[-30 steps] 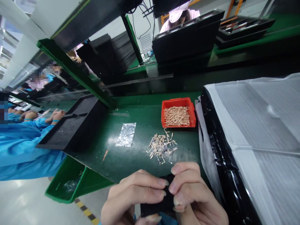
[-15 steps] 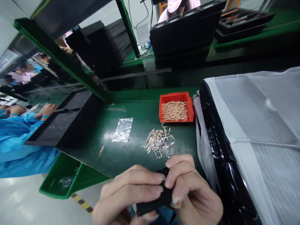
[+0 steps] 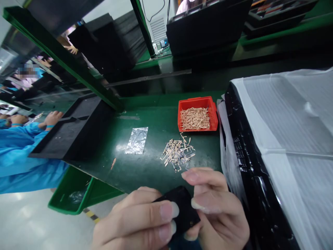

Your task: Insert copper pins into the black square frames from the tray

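Note:
A small black flat piece (image 3: 183, 208) is between my hands at the bottom of the view. My left hand (image 3: 137, 218) grips it from the left, fingers over its face. My right hand (image 3: 218, 208) pinches its right edge and lower corner, with the index finger lifted off above it. Beyond my hands, a loose pile of small strip-like parts (image 3: 177, 152) lies on the green table (image 3: 156, 121). Behind the pile stands a red bin (image 3: 197, 99) of similar tan parts. A clear plastic bag (image 3: 137, 140) lies to the left of the pile.
A black tray (image 3: 70, 135) sits at the table's left edge, beside a person's blue sleeves (image 3: 28, 152). Below is a green bin (image 3: 70, 194). Sheet-covered black trays (image 3: 299, 114) are stacked at the right. A green post (image 3: 59, 59) slants across the upper left.
The black piece has turned and more of its face shows. My right hand's upper fingers have moved off it. The view has shifted slightly.

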### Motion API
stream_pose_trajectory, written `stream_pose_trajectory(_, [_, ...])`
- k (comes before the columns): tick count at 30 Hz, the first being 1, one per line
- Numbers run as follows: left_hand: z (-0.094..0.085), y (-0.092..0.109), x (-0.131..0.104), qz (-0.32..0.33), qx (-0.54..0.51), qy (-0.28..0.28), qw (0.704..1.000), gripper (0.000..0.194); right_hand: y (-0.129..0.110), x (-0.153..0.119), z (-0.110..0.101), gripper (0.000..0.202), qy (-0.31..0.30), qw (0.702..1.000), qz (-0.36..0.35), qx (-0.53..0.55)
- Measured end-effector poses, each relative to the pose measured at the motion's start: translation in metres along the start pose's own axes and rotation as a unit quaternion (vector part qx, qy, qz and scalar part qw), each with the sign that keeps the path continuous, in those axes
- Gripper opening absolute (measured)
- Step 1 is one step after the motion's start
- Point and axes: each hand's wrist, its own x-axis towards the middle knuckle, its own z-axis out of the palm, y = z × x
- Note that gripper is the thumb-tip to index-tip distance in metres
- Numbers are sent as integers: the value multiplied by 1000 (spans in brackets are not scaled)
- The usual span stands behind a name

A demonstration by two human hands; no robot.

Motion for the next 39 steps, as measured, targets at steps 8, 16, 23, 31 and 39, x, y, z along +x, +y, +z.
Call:
stream_pose_trajectory(8, [-14, -7, 24, 106, -12, -93, 990, 11, 2, -5, 4, 16, 29, 997, -57, -44])
stream_pose_trajectory(16, [-14, -5, 19, 13, -42, -116, 992, 12, 6, -10, -4, 15, 10, 988, -98, -119])
stream_pose_trajectory(23, [-13, 3, 24, -16, -68, -124, 990, 10, 6, -8, -2, 21, -2, 989, -92, -115])
stream_pose_trajectory(31, [0, -1, 18, -16, -70, -105, 992, 9, 5, -4, -1, 31, 3, 993, -80, -86])
stream_pose_trajectory(39, [13, 1, 17, -62, -84, -83, 991, 19, 3, 1, -7, 22, -7, 999, 2, -37])
